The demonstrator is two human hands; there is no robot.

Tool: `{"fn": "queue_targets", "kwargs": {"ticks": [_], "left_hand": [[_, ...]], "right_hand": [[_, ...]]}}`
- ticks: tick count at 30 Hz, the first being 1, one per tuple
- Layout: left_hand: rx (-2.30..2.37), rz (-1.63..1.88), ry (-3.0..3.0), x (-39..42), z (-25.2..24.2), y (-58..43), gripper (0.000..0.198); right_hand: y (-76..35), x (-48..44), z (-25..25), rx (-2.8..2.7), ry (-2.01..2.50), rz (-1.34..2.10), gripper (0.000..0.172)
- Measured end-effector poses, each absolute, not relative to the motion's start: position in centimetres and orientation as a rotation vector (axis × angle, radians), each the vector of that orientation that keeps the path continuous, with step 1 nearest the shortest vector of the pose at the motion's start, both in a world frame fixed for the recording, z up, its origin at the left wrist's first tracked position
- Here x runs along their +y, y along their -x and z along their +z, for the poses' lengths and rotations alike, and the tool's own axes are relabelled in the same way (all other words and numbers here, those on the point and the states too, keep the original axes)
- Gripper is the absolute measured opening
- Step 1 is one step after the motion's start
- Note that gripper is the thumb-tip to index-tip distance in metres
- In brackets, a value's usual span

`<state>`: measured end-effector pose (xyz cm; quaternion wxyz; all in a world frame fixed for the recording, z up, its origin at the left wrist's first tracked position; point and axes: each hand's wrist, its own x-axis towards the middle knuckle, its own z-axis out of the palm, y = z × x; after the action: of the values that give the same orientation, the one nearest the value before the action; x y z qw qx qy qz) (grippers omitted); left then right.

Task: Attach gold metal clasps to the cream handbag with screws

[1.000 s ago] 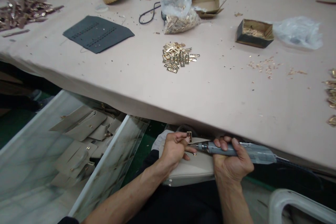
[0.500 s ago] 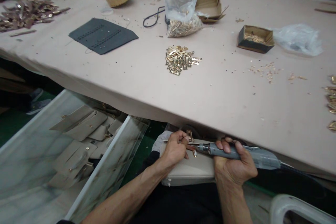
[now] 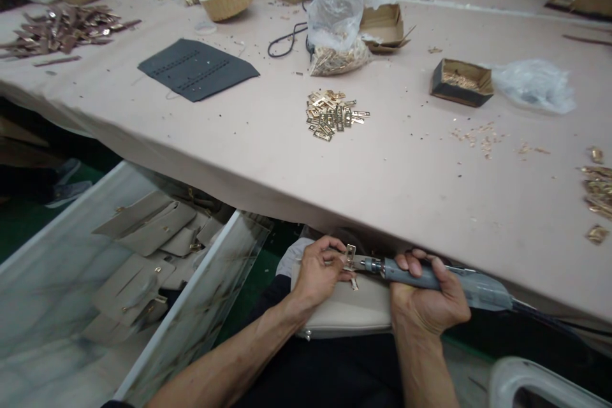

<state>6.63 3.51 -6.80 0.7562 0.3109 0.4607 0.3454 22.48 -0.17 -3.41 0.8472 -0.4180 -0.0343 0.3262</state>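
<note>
A beige bag (image 3: pixel 354 309) rests on my lap below the table edge. My right hand (image 3: pixel 428 290) is wrapped round a grey electric screwdriver (image 3: pixel 459 285), its tip pointing left. At the bag's top, my left hand (image 3: pixel 321 268) pinches at a small metal plate (image 3: pixel 350 255) standing up beside the screwdriver's tip. Another small metal fitting (image 3: pixel 354 284) hangs on the bag's front just below the fingertips. The fingers partly hide the plate's lower end, and whether the tip touches it is too small to tell.
Gold plates (image 3: pixel 335 116) lie heaped on the table (image 3: pixel 268 153). A small box (image 3: pixel 461 83) of tiny parts stands at right, a dark sheet (image 3: pixel 198 70) at left. A white-walled bin (image 3: pixel 179 306) at lower left holds beige pieces. A white chair (image 3: pixel 540 379) is at lower right.
The metal plate at my left fingertips now stands more upright, and the fingers have shifted slightly. The screwdriver's tip has moved a little right. The whole view has shifted slightly.
</note>
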Motion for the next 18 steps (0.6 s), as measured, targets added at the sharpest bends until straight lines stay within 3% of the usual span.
{"fn": "queue_targets", "kwargs": {"ticks": [7, 18], "left_hand": [[1.049, 0.778, -0.617, 3.23, -7.11, -6.87, 0.02], [1.04, 0.78, -0.584, 2.93, -7.3, -6.53, 0.025]], "right_hand": [[-22.19, -0.3, -3.75, -0.093, 0.893, 0.703, 0.011], [-21.79, -0.04, -3.78, -0.05, 0.917, 0.697, 0.013]]}}
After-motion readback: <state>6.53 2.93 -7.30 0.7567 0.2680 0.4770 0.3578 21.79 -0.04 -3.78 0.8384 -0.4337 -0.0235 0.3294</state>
